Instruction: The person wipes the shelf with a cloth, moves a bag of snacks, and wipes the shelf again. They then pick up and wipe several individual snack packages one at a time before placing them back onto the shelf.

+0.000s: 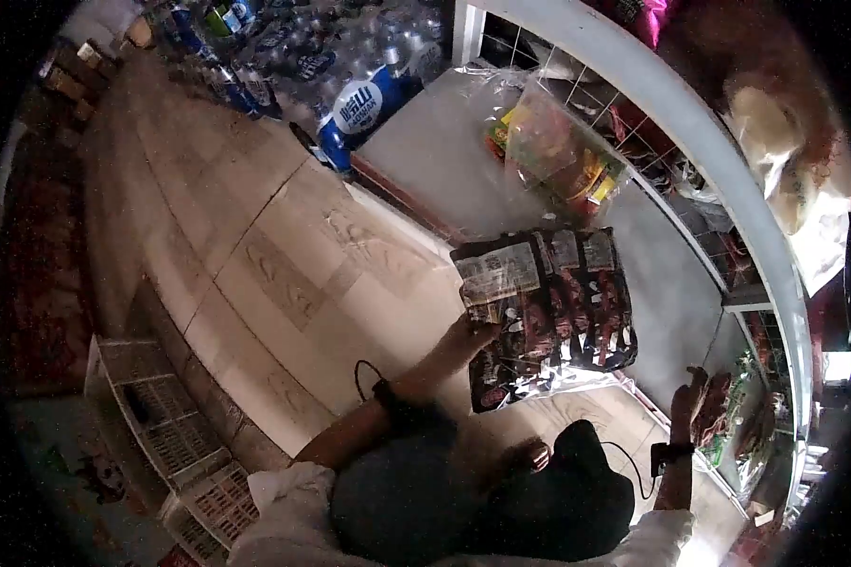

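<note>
My left hand (468, 338) grips the lower left edge of a large clear pack of dark snack packets (548, 302), which lies on the grey platform (444, 161) beside the wire shelf. A white label sits on the pack's top left corner. My right hand (692, 395) is raised at the shelf's lower tier, fingers around a reddish-brown packet (714, 406) there. Both wrists wear dark bands with cables.
A clear bag of red and yellow snacks (563, 156) lies on the platform behind the pack. Shrink-wrapped water bottles (350, 66) are stacked at the far end. A white wire shelf (690, 142) curves along the right. White plastic crates (175, 425) sit at lower left on the tiled floor.
</note>
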{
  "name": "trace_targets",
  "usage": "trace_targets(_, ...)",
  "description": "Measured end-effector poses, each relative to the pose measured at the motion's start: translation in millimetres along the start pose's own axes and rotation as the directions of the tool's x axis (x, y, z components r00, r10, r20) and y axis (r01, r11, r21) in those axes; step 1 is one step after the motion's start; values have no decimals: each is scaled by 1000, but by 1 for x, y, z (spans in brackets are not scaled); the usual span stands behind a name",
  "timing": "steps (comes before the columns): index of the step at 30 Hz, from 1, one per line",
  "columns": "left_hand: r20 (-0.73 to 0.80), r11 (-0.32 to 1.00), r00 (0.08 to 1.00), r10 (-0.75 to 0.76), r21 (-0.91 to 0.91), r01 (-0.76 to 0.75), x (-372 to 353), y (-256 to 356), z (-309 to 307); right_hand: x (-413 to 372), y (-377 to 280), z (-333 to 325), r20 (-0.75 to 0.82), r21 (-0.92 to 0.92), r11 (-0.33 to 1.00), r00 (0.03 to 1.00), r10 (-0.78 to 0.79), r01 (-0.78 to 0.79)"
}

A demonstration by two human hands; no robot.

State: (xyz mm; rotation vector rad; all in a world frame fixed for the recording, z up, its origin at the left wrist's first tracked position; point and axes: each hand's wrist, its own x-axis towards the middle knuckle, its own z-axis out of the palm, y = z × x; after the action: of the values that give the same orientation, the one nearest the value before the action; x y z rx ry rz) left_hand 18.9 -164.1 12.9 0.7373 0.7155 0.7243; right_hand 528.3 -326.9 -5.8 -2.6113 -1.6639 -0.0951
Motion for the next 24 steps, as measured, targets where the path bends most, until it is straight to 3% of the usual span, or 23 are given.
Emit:
trace_targets(2,-21,1000,1000,4,17,-3,1,-3,2,6,-64,-11,-130,333,938,990,-53,94)
trace_targets(3,-52,999,999,13,36,-11,3,-6,0,9,-65,-2,-122,460,879,990,-75,124)
trace_targets(5,-44,993,996,76,93,-72,18,-41,-12,16,-74,29,-175,729,649,976,-131,218)
trace_targets(6,-25,983,992,123,143,-118,21,-27,-9,16,-99,20,-170,779,599,982,-82,185)
trace_targets(7,-10,993,1000,-3,115,4,10,-14,-9,21,-100,31,-63,825,562,998,-26,67)
trace_targets(8,-17,992,1000,9,123,-6,8,-9,-9,23,-97,48,55,853,519,998,26,-61)
trace_targets(9,-17,996,999,35,82,-33,6,-10,-6,28,-99,56,188,902,392,982,23,-182)
trace_targets(12,9,999,999,33,32,-34,20,-23,-9,31,-121,43,251,887,407,968,-27,-219)
trace_targets(14,62,976,993,103,189,-113,22,-13,-6,32,-130,34,229,888,422,971,-63,-182)
trace_targets(15,-42,982,992,118,151,-111,11,-5,3,37,-119,50,153,844,530,984,-95,-81)
trace_targets(16,-41,984,993,114,143,-107,19,-16,-3,35,-126,41,90,777,630,987,-132,14)
trace_targets(17,-45,963,984,170,220,-156,29,-35,-12,31,-137,37,-27,777,614,981,-193,142)
trace_targets(18,-43,935,974,221,294,-199,32,-54,-17,29,-144,31,62,819,572,986,-152,36)
trace_targets(19,-74,950,992,100,304,-73,20,-27,-10,28,-149,26,135,864,502,980,-144,-45)
trace_targets(20,-74,952,993,92,298,-67,17,-25,-11,27,-155,23,206,896,425,968,-143,-128)
trace_targets(22,-30,981,996,81,179,-74,17,-25,-8,25,-178,2,308,897,375,940,-145,-236)
trace_targets(23,-57,977,988,141,172,-129,8,-10,2,32,-157,30,274,861,477,951,-145,-176)
trace_targets(24,-40,981,991,128,154,-121,8,-8,2,32,-167,22,370,863,409,922,-112,-296)
